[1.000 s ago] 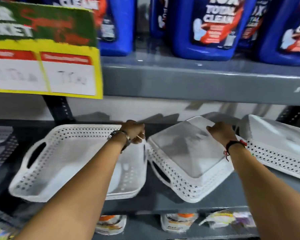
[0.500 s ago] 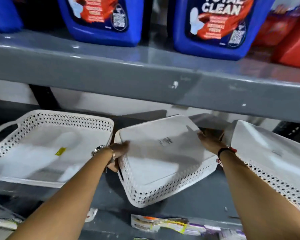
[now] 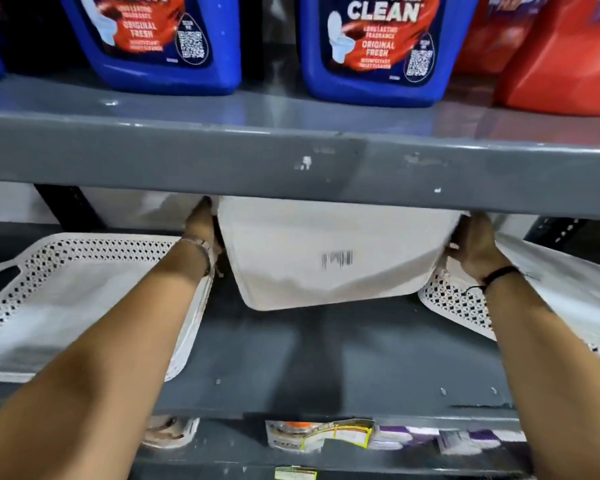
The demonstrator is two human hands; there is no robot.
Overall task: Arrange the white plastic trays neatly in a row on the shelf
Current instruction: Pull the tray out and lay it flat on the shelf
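A white plastic tray (image 3: 333, 258) stands tipped up on the grey shelf (image 3: 326, 362), its flat underside with a barcode facing me and its top edge hidden behind the shelf above. My left hand (image 3: 201, 226) grips its left side and my right hand (image 3: 475, 247) grips its right side. To the left, a second white perforated tray (image 3: 66, 299) lies flat and open side up, partly under my left forearm. On the right a third white tray (image 3: 555, 299) leans tilted, its underside showing.
The upper grey shelf (image 3: 291, 161) hangs low over the trays and carries blue cleaner bottles (image 3: 371, 46) and red bottles (image 3: 561, 53). Small packets (image 3: 319, 434) lie on the shelf below. Bare shelf shows in front of the middle tray.
The middle tray has gone from lying tilted to standing up on edge, further back under the upper shelf. Both hands shifted to its sides, and the view moved closer.
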